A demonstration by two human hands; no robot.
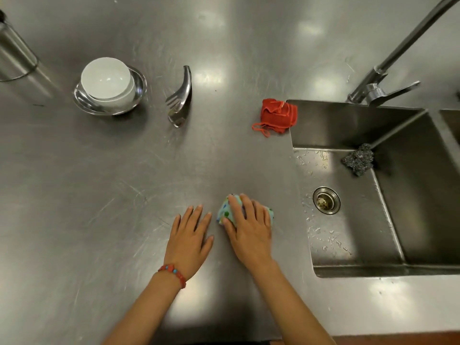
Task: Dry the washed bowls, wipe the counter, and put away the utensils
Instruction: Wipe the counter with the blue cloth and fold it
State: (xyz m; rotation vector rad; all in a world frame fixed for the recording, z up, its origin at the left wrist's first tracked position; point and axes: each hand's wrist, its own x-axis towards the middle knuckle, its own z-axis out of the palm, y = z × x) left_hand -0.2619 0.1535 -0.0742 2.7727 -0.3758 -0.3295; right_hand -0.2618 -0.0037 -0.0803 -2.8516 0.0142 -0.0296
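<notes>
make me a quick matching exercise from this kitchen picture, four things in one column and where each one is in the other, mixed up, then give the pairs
Things:
1. white bowl
2. red cloth
3. steel scrubber
4. patterned cloth

Places:
A. inside the sink, at its far side
B. under the right hand on the counter
C. stacked in a metal bowl
D. on the counter at the sink's far left corner

Pairs: 1-C, 2-D, 3-A, 4-B
</notes>
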